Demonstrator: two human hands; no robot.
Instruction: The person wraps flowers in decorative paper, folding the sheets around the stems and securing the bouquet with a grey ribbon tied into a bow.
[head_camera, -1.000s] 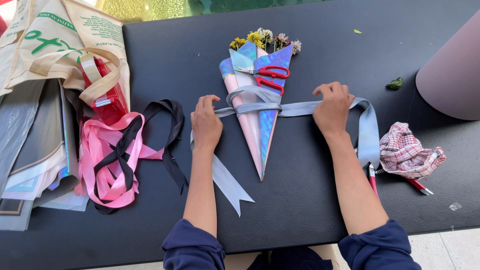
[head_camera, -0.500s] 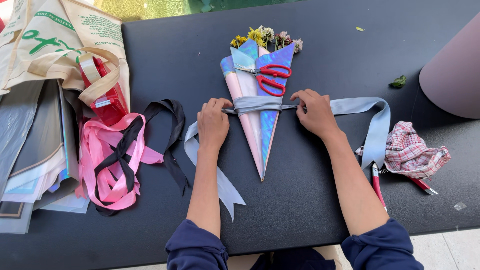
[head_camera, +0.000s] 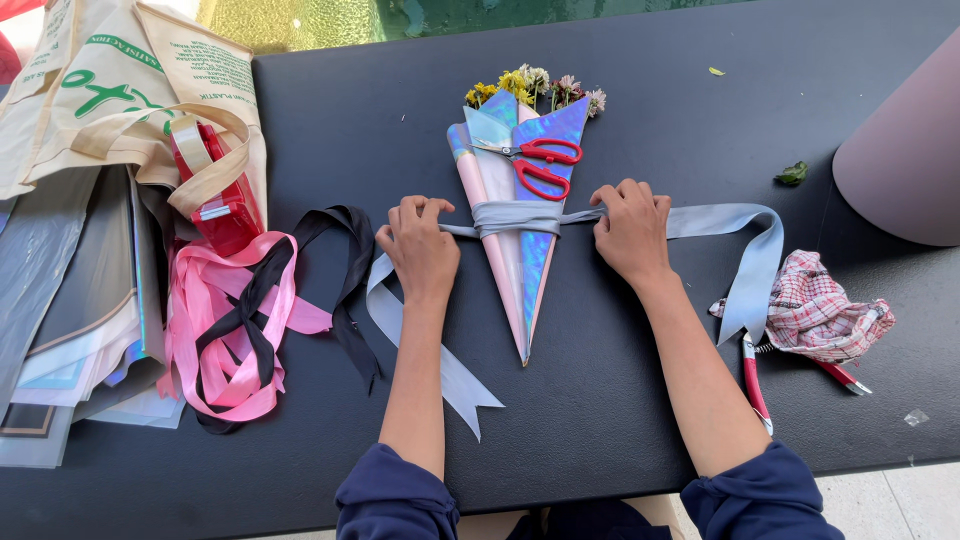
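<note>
— As wrapped, how is the bouquet cone (head_camera: 520, 250) found?
— It is laid flat at mid-table, tip toward the person, with a grey-blue ribbon (head_camera: 516, 215) bound around its middle and red scissors (head_camera: 540, 165) rested on its upper part.
— And the hands?
— The ribbon is pinched in the closed left hand (head_camera: 420, 245) just left of the cone, and in the closed right hand (head_camera: 630, 230) just right.
— Surroundings?
— Pink and black ribbons (head_camera: 245, 320) are noted at left, a checked cloth (head_camera: 820, 315) at right.
</note>
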